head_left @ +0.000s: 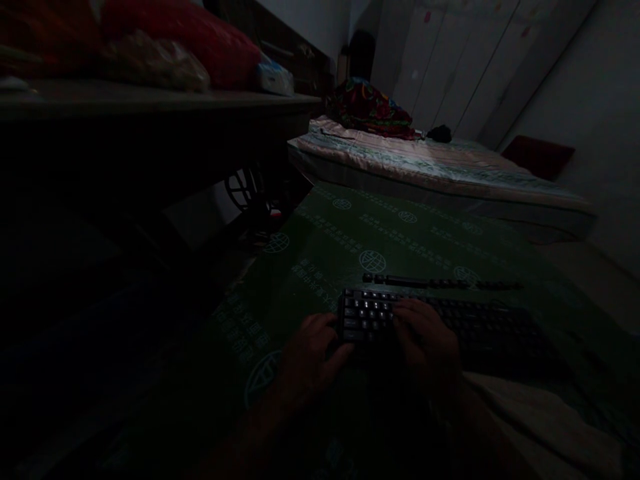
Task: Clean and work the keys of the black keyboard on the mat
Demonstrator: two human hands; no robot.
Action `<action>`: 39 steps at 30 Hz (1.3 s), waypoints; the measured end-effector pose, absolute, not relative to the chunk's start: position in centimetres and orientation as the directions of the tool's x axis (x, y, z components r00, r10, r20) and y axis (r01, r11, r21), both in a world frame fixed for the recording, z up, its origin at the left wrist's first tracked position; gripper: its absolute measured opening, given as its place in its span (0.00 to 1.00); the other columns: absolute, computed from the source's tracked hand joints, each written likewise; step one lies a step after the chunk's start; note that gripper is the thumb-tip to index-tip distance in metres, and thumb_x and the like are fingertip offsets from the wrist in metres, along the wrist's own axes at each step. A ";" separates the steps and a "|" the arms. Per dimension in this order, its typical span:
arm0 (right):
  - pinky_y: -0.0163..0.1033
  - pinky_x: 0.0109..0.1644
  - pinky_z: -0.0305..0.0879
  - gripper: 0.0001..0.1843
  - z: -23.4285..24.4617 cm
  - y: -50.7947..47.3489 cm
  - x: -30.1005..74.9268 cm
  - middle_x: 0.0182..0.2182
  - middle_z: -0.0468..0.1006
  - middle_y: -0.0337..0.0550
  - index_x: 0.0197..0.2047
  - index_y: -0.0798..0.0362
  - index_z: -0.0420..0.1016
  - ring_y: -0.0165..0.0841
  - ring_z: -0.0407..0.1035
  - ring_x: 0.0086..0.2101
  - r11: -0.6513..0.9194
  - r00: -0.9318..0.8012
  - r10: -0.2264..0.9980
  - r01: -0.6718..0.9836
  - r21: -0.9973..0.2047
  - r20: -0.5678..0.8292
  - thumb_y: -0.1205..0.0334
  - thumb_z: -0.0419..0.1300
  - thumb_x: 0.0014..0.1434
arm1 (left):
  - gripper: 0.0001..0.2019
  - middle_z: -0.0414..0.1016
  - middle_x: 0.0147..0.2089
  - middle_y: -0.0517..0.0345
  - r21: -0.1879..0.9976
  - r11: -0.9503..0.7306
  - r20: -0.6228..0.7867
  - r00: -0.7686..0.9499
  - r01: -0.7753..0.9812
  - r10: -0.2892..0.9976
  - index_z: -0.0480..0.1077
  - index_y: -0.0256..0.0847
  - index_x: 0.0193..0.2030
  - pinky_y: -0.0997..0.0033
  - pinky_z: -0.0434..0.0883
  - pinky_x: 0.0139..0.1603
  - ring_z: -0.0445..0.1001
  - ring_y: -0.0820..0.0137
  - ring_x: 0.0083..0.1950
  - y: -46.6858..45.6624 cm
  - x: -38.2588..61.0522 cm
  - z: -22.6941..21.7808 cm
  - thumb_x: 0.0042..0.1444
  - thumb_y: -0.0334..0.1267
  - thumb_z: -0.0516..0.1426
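Observation:
A black keyboard (505, 333) lies on a green printed board (320, 267). My left hand (313, 350) grips its left end, with the thumb along the near edge and the curled fingers at the side. Over the keys, left of the keyboard's middle, is my right hand (430, 337). Its fingers are bent together and its fingertips touch the key area; anything between them is hidden. Behind the keyboard, a row of loose black keycaps (407, 281) stretches along the board, with a long bar-shaped one among them. The light is very dim, so small details are lost.
A pale cloth (545, 417) lies at the near right, close to the keyboard. On the left stands a dark table (240, 107) with a red bag (195, 40) and other bags. Beyond the board is a bed (450, 167) with a patterned blanket (370, 107).

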State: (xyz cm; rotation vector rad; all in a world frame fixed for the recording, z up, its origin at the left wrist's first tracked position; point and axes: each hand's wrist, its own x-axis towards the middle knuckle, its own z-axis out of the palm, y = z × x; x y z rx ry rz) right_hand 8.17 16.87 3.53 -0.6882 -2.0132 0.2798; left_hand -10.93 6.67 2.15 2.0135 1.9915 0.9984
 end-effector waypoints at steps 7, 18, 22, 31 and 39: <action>0.41 0.41 0.69 0.08 5.4 20.1 6.9 0.33 0.79 0.45 0.32 0.52 0.76 0.35 0.72 0.36 0.802 -0.542 0.591 0.470 -0.368 0.597 0.67 0.55 0.58 | 0.06 0.73 0.48 0.53 0.539 -0.126 0.344 -0.080 0.833 0.936 0.68 0.40 0.30 0.61 0.71 0.45 0.70 0.62 0.49 6.5 -11.0 2.2 0.57 0.37 0.57; 0.38 0.42 0.65 0.09 6.4 27.1 2.4 0.39 0.79 0.48 0.39 0.51 0.79 0.39 0.71 0.43 0.750 -0.741 0.658 0.661 -0.023 0.136 0.65 0.59 0.56 | 0.05 0.73 0.48 0.53 0.551 -0.118 0.336 -0.090 0.826 0.938 0.68 0.41 0.30 0.59 0.71 0.45 0.70 0.61 0.49 6.4 -11.1 1.9 0.56 0.36 0.57; 0.35 0.37 0.63 0.07 6.2 27.6 1.5 0.36 0.79 0.47 0.35 0.52 0.79 0.37 0.72 0.39 0.768 -0.767 0.640 0.641 0.000 0.041 0.66 0.59 0.55 | 0.04 0.73 0.49 0.53 0.550 -0.139 0.346 -0.074 0.823 0.935 0.68 0.40 0.31 0.59 0.71 0.45 0.70 0.61 0.49 6.4 -11.0 2.0 0.57 0.36 0.57; 0.34 0.33 0.59 0.08 5.7 28.4 0.9 0.34 0.79 0.46 0.33 0.53 0.78 0.34 0.71 0.36 0.776 -0.774 0.629 0.631 0.005 -0.077 0.64 0.57 0.56 | 0.04 0.73 0.49 0.52 0.546 -0.125 0.339 -0.082 0.829 0.937 0.68 0.40 0.31 0.59 0.71 0.46 0.69 0.61 0.50 6.3 -10.9 2.3 0.56 0.35 0.58; 0.35 0.38 0.61 0.08 5.0 28.7 0.8 0.39 0.78 0.48 0.34 0.55 0.78 0.36 0.71 0.40 0.784 -0.783 0.619 0.621 -0.013 -0.063 0.65 0.58 0.57 | 0.04 0.73 0.49 0.52 0.545 -0.121 0.337 -0.084 0.829 0.938 0.68 0.40 0.31 0.60 0.71 0.46 0.69 0.61 0.50 6.4 -10.9 2.1 0.56 0.36 0.58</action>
